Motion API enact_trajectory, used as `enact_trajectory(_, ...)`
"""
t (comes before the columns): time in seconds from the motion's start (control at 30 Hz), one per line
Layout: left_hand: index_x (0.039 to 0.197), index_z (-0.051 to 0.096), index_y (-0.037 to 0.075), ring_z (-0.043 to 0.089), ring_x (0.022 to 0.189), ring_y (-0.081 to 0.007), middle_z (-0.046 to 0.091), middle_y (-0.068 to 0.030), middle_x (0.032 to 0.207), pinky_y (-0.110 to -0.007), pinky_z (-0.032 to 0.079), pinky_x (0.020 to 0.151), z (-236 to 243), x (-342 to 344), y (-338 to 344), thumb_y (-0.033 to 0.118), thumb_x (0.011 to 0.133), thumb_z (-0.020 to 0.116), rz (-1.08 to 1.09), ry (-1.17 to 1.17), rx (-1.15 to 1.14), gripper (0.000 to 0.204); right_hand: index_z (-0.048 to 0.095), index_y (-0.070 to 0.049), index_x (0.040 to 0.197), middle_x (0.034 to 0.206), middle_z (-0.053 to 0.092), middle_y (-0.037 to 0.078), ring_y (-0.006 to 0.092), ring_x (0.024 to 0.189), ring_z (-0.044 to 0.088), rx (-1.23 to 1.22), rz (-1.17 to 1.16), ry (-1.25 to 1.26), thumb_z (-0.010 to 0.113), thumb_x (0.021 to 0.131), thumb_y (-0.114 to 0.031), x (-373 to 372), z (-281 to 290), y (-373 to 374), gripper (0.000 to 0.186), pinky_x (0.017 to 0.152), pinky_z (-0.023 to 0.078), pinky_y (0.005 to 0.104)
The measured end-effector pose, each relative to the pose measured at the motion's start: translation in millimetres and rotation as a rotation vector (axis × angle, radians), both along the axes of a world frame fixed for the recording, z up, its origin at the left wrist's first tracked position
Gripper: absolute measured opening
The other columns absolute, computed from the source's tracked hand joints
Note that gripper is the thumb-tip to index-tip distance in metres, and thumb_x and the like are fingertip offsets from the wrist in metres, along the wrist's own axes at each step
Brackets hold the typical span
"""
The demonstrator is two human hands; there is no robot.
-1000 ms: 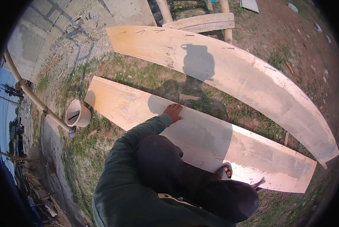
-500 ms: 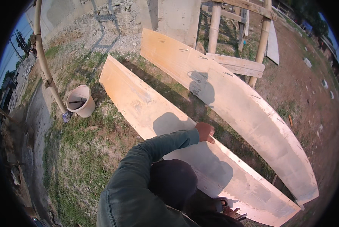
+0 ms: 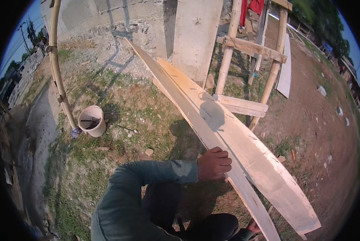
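Observation:
My left hand is closed over the near long edge of a long, narrow plywood board. This board is tipped up on edge, its narrow far end raised toward the wall. Beside it on the right lies a second curved plywood board with several nails sticking up along its edge; the tilted board partly covers it. Low in the view my right hand is against the tilted board's lower edge near its close end. Its fingers are mostly hidden, so its grip does not show.
A pale bucket with dark tools in it stands on the grass at left, beside a bamboo pole. Ahead rise a rough concrete wall and a bamboo frame with wooden crosspieces. Stones and scraps dot the ground.
The nearer board has gone from lying flat to tilted on edge, swinging right toward the other board. My left hand kept its edge. The round thing by my right hand is out of sight.

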State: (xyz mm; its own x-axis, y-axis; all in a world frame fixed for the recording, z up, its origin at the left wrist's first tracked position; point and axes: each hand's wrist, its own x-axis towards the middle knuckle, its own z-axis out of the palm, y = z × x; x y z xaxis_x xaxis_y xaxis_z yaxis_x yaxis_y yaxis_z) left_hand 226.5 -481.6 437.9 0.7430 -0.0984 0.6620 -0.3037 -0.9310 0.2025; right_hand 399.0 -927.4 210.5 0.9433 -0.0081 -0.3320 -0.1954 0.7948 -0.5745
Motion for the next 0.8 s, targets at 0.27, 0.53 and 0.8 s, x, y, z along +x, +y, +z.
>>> enact_trajectory(0.27, 0.076, 0.055, 0.011, 0.053, 0.091, -0.0199, 0.047, -0.0005, 0.083, -0.038, 0.043, 0.075, 230.3, -19.9, 14.0, 0.022, 0.05, 0.068, 0.027, -0.071, -0.091, 0.031, 0.035, 0.0, 0.141, 0.139, 0.043, 0.022, 0.0353, 0.13, 0.04, -0.479, -0.075, -0.04, 0.064, 0.081, -0.057, 33.6, 306.8, 42.9, 0.088, 0.108, 0.032, 0.053)
enact_trajectory(0.53, 0.074, 0.053, 0.01, 0.049, 0.082, -0.0245, 0.047, -0.0044, 0.08, -0.04, 0.037, 0.074, 495.1, 18.0, 85.7, 0.043, 0.063, 0.073, 0.024, -0.227, -0.211, 0.041, 0.033, 0.003, 0.141, 0.141, 0.042, 0.021, 0.0333, 0.13, 0.04, -0.671, -0.076, -0.276, 0.064, 0.082, -0.056, 21.5, 601.7, 115.0, 0.09, 0.109, 0.032, 0.0507)
enact_trajectory(0.8, 0.071, 0.053, 0.009, 0.052, 0.079, -0.0272, 0.051, -0.0053, 0.077, -0.042, 0.036, 0.076, 577.8, -13.7, 170.1, 0.038, 0.065, 0.08, 0.104, -0.357, -0.457, 0.04, 0.031, 0.006, 0.141, 0.142, 0.04, 0.02, 0.0314, 0.13, 0.04, -0.658, -0.19, -0.494, 0.064, 0.082, -0.056, -21.1, 774.7, 175.6, 0.092, 0.11, 0.033, 0.0484)
